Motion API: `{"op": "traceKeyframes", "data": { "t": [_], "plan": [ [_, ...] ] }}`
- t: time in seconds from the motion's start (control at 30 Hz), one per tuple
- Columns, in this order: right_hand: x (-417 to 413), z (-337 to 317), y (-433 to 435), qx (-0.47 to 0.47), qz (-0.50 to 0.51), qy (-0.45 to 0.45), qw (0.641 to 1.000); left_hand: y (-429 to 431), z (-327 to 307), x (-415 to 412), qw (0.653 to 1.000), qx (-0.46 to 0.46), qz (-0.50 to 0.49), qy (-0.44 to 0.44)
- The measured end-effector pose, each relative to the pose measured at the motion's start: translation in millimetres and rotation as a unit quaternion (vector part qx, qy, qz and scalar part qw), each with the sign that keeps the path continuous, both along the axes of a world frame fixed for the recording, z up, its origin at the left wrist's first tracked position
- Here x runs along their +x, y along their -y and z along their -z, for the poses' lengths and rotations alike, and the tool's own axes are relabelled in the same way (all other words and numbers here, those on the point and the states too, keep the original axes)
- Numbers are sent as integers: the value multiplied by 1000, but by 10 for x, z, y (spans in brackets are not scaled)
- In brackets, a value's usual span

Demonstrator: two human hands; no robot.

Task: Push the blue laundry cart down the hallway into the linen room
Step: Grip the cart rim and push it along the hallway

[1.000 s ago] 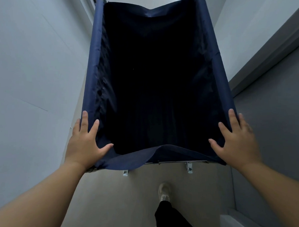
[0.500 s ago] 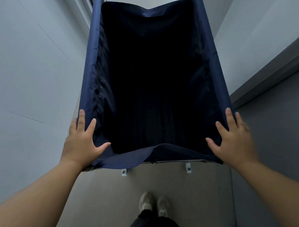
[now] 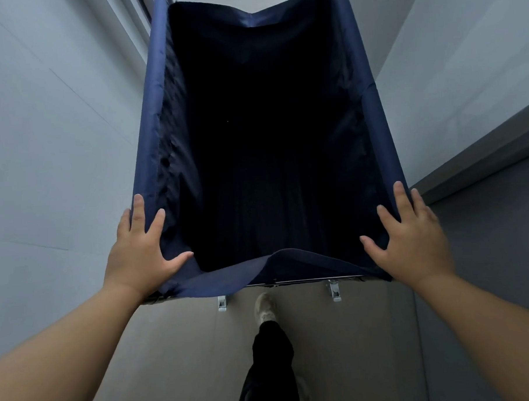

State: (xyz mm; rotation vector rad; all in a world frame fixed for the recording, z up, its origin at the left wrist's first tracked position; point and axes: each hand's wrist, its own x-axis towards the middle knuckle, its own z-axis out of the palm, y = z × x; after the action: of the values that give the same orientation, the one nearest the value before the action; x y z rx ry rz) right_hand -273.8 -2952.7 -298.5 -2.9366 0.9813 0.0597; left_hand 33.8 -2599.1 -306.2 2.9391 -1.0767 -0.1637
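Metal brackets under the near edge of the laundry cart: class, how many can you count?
2. One metal bracket hangs left of centre below the blue laundry cart; the other bracket hangs right of centre. The fabric may hide more.

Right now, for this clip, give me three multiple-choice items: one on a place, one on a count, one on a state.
1. Where do the hands rest on the cart?
A. near corners of the rim
B. far end
C. underneath

2. How many metal brackets show below the cart's near edge?
A. none
B. two
C. five

3. What does the cart's inside look like?
A. heaped with white towels
B. dark, nothing visible in it
C. full of water

Answers:
1. A: the left hand and right hand lie flat on the near corners of the cart.
2. B: one bracket and another hang under the near edge.
3. B: the fabric inside is dark with no load showing.
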Motion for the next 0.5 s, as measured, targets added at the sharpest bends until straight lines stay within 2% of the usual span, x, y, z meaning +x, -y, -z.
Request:
{"op": "traceKeyframes", "data": {
  "t": [0.5],
  "plan": [
    [1020, -35, 740, 1, -1, -14, 1000, 774, -23, 1013, 1000, 10, -3, -8]
  ]
}}
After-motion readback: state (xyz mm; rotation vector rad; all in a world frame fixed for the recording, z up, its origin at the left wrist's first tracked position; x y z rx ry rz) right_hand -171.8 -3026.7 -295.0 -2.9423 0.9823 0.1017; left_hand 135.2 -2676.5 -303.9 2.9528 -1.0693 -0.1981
